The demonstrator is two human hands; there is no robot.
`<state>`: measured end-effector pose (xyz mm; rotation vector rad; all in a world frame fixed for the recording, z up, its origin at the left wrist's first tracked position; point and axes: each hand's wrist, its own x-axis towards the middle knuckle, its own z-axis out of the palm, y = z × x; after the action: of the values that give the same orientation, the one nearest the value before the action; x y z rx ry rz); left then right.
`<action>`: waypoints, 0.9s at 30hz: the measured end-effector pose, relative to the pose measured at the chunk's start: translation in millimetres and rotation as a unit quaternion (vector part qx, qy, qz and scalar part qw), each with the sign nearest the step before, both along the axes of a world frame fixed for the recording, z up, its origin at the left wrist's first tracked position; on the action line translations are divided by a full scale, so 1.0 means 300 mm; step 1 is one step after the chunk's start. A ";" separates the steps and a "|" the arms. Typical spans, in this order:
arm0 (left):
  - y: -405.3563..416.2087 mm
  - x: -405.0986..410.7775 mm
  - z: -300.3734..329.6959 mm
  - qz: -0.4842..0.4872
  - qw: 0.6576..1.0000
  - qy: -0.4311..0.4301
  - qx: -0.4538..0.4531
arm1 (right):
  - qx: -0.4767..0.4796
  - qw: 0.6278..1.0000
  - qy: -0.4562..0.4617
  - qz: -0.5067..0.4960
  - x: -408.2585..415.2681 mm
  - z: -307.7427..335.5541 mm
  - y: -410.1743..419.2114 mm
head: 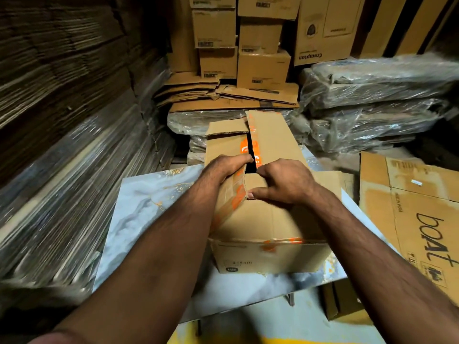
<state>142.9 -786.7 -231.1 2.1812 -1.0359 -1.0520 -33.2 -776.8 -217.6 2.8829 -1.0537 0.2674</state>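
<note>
While I grip both top flaps at the centre seam, the cardboard box [268, 219] sits on the marble-patterned tabletop [149, 207] straight in front of me, its lid parted to a dark slit. My left hand [226, 167] curls its fingers over the edge of the left flap [223, 145]. My right hand [285, 182] hooks its fingers at the slit on the right flap [273, 137], thumb pressed along the near edge. Orange tape [244, 147] clings beside the seam.

A hard pull could rip a flap where the tape grips it, I judge, or drag the box toward me and off the near edge, where it already stands close.

Flattened cardboard sheets [62, 120] tower at left. Plastic-wrapped bundles [372, 108] lie heaped beyond and to the right, and closed cartons [263, 68] are stacked at the back beside a Crompton box [320, 33]. A flattened boAt carton [409, 214] leans just right of the table. The storeroom is dim and crowded.
</note>
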 end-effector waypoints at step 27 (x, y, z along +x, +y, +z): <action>0.078 0.066 -0.232 -0.230 0.946 -0.229 0.020 | -0.129 0.984 -0.088 -0.085 -0.160 -0.123 0.522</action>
<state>162.7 -763.4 -300.6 2.3324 -1.8144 -0.7550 -81.3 -620.2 -254.5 2.5588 -1.1862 0.6081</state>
